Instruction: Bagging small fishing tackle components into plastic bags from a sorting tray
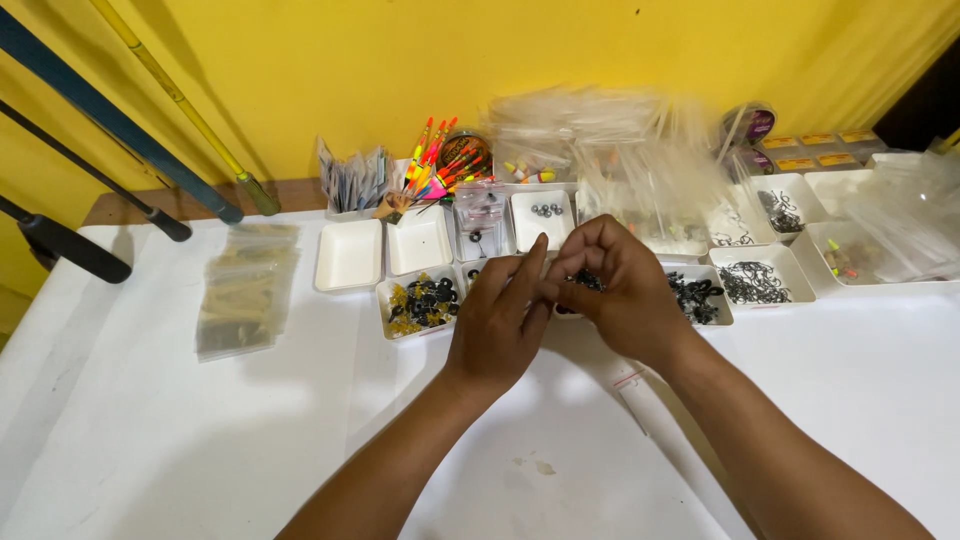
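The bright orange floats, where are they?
In the head view, the floats stand at the table's back, left of centre, against the yellow wall, behind the white trays.

hands – left (pixel 497 325) fingers extended, tips meeting right | right (pixel 620 290) curled, fingertips pinched | forearms converge

Matt white trays (pixel 348 255), glossy plastic bags (pixel 245 290)

Taking the white square tray of black and yellow beads (pixel 420 303) as landmark: nearer than it, the white-covered bench (pixel 200 430) lies open, broad room for passing. Left of it, a stack of clear plastic bags (pixel 245 288) blocks. Behind and right, close-packed white trays (pixel 418 243) and orange floats (pixel 435 160) leave no gap.
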